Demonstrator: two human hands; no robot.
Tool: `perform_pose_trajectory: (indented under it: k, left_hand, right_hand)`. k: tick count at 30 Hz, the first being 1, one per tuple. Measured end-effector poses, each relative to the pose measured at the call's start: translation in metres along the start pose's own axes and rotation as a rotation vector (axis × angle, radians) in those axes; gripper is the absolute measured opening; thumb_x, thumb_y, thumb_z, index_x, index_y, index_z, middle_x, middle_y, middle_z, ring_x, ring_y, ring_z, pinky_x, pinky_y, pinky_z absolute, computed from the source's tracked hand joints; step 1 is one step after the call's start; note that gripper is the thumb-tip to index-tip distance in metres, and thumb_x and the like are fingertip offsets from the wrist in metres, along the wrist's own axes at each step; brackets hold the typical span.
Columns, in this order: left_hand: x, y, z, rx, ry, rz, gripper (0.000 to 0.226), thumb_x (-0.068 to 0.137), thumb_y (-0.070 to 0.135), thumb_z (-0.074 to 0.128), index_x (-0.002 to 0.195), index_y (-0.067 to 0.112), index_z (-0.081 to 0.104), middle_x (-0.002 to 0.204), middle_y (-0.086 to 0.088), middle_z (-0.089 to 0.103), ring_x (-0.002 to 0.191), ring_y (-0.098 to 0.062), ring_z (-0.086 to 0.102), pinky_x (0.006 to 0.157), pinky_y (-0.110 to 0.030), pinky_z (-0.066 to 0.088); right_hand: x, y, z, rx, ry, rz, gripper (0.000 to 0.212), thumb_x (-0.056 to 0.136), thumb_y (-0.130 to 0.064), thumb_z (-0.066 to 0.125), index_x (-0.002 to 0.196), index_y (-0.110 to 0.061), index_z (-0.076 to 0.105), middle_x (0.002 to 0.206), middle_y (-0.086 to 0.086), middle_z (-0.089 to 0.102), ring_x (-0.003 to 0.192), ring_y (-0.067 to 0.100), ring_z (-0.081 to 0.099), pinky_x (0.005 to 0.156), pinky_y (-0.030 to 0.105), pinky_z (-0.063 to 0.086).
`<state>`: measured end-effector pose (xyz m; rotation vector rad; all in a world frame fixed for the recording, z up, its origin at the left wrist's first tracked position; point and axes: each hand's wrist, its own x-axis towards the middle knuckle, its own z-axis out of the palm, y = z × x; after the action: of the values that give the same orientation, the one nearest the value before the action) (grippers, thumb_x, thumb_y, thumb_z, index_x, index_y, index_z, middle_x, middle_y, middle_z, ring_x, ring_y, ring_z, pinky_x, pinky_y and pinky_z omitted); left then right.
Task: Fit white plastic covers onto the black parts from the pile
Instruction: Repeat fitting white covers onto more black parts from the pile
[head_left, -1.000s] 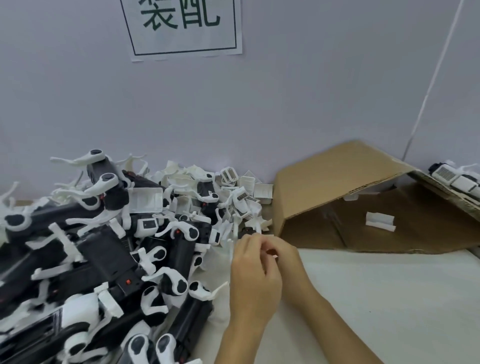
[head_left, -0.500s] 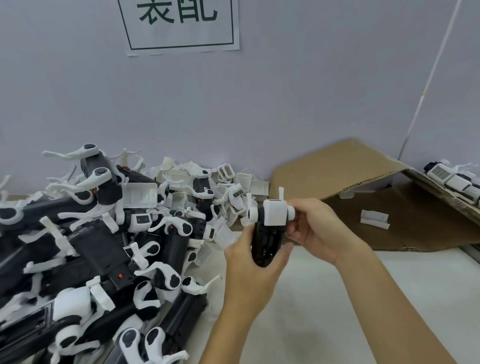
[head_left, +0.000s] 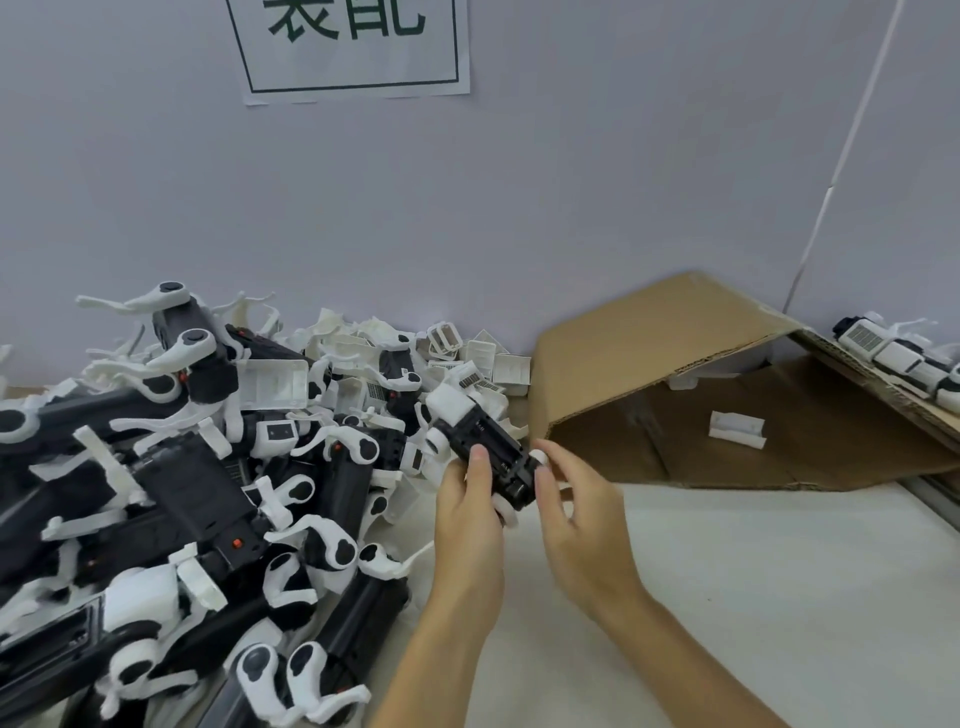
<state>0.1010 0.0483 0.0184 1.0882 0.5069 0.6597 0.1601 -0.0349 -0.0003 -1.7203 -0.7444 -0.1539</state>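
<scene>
As black part (head_left: 488, 457) tilts flat since half-second ago, your left hand (head_left: 467, 514) is clamping it, right hand (head_left: 571, 499) hanging loose beside; cover looks fitted.

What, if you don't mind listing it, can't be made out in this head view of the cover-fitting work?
- Black part: its underside and near end are hidden by the left hand and right hand, so whether its white cover is fully seated is unclear.
- Wall sign: cut off by the top edge.
- Pile: runs past the left and bottom edges.
- Cardboard box: its flap hides the back interior.
</scene>
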Motion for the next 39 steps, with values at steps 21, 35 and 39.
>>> perform_pose_trajectory:
  k: [21,35,39]
  left_hand:
    - [0.003,-0.012,0.001,0.118,-0.016,0.006,0.025,0.104,0.036,0.049,0.102,0.024,0.071,0.092,0.006,0.078,0.090,-0.006,0.073,0.082,-0.029,0.052]
    - [0.000,-0.017,-0.001,0.446,-0.115,0.275,0.046,0.097,-0.006,0.045,0.108,0.035,0.064,0.096,0.016,0.074,0.095,-0.001,0.069,0.083,-0.022,0.055]
    - [-0.002,-0.022,-0.004,0.698,-0.187,0.397,0.043,0.093,-0.004,0.046,0.111,0.031,0.063,0.098,0.005,0.071,0.096,-0.016,0.066,0.081,-0.033,0.054]
  right_hand:
    - [-0.008,0.011,0.004,-0.072,-0.023,0.013,0.051,0.059,-0.057,0.072,0.105,-0.039,0.060,0.086,-0.021,0.068,0.088,-0.001,0.064,0.070,0.009,0.046]
    - [-0.005,0.012,0.002,0.192,0.006,0.033,0.089,0.072,-0.053,0.071,0.149,-0.027,0.036,0.136,-0.022,0.055,0.123,-0.004,0.054,0.099,0.011,0.041]
    - [0.000,0.013,0.000,0.276,0.109,0.098,0.085,0.062,-0.050,0.081,0.138,-0.029,0.050,0.114,-0.021,0.069,0.107,0.002,0.066,0.088,0.019,0.053]
